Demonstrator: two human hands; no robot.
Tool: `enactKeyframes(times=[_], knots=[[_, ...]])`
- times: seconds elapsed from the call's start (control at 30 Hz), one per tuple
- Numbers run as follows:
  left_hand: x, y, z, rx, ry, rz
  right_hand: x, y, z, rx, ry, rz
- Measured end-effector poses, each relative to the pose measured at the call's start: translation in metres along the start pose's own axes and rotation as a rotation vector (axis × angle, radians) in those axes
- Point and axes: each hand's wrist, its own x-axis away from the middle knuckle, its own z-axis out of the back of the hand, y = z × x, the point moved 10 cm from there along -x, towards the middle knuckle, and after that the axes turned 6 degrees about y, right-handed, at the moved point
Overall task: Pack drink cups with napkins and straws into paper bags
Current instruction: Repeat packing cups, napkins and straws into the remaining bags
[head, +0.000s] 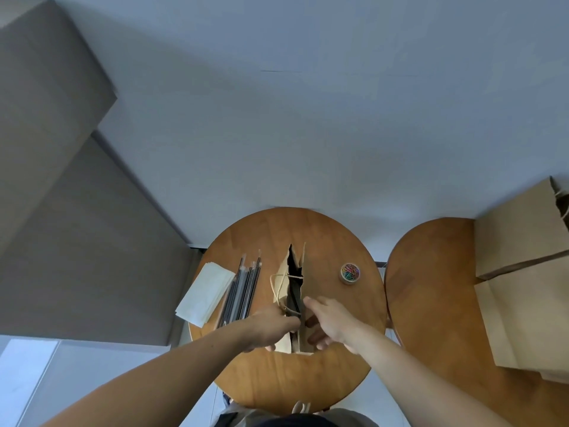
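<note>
Paper bag stood upright, mouth barely parted. Left hand pinched its near rim; right hand gripped the opposite wall. Uneven pulling could tear the rim or tip the bag onto straws at its left.

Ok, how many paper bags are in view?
3. An open bag stands on the middle table, held by the left hand and right hand; a far bag and near bag sit on the right table. More may hide off frame.
</note>
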Motion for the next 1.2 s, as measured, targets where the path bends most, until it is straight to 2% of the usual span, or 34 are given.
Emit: enactKeyframes(times=[0.1,0.17,0.27,0.33,0.4,0.47,0.53,0.67,0.73,0.8,0.9,1.1,1.2], knots=[[0.0,0.005,-0.005,0.103,-0.01,-0.023,-0.001,-0.008,-0.007,0.02,-0.013,0.074],[-0.003,0.006,0.001,0.082,0.091,-0.031,-0.001,-0.014,-0.01,0.053,-0.02,0.119],[-0.008,0.007,0.025,-0.177,0.341,0.0,-0.002,-0.018,-0.013,0.145,-0.056,0.17],[-0.009,0.011,0.034,-0.301,0.414,0.016,-0.003,-0.025,-0.005,0.278,-0.03,0.271],[-0.011,0.016,0.036,-0.363,0.406,0.0,-0.001,-0.04,0.018,0.457,0.147,0.439],[-0.012,0.017,0.038,-0.414,0.381,-0.016,0.013,-0.062,0.047,0.605,0.454,0.655],[-0.012,0.016,0.041,-0.454,0.361,-0.029,0.028,-0.076,0.058,0.731,0.617,0.84],[-0.01,0.023,0.041,-0.557,0.272,-0.087,0.03,-0.086,0.049,1.014,0.556,0.998],[-0.008,0.029,0.036,-0.633,0.213,-0.131,0.029,-0.087,0.04,1.079,0.488,1.053],[-0.007,0.034,0.037,-0.664,0.228,-0.158,0.022,-0.082,0.035,1.068,0.394,0.982],[-0.004,0.041,0.045,-0.589,0.382,-0.194,0.013,-0.073,0.042,0.95,0.348,0.849],[-0.007,0.038,0.047,-0.569,0.533,-0.18,0.005,-0.066,0.049,0.799,0.275,0.778],[-0.01,0.037,0.049,-0.546,0.542,-0.191,-0.002,-0.063,0.05,0.772,0.232,0.737]])
